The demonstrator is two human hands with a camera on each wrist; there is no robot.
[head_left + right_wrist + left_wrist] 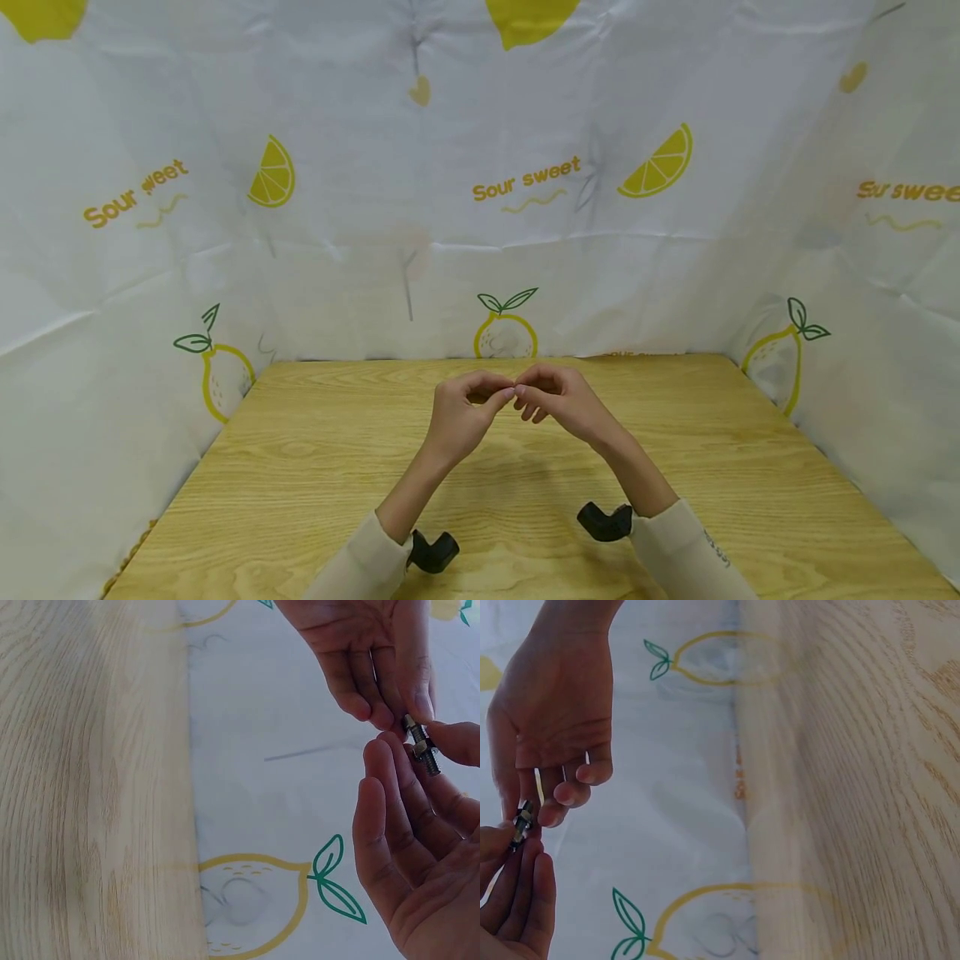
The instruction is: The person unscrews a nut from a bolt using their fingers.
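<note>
Both hands meet fingertip to fingertip above the far half of the table, around a small metal bolt point(431, 763) that carries a hex nut point(421, 748). My left hand point(459, 417) pinches one end of the bolt between thumb and fingertip. From the other side, my right hand point(567, 406) pinches it at the nut, thumb against index finger. Its other fingers are loosely bent. In the left wrist view the bolt point(521, 823) is partly covered by fingertips; in the head view the fingers hide it.
Below the hands is a wood-grain table point(337, 483). A white sheet point(352, 292) printed with lemons hangs around its back and sides. Black curved wrist mounts point(435, 552) stick out from both cream sleeves point(367, 562).
</note>
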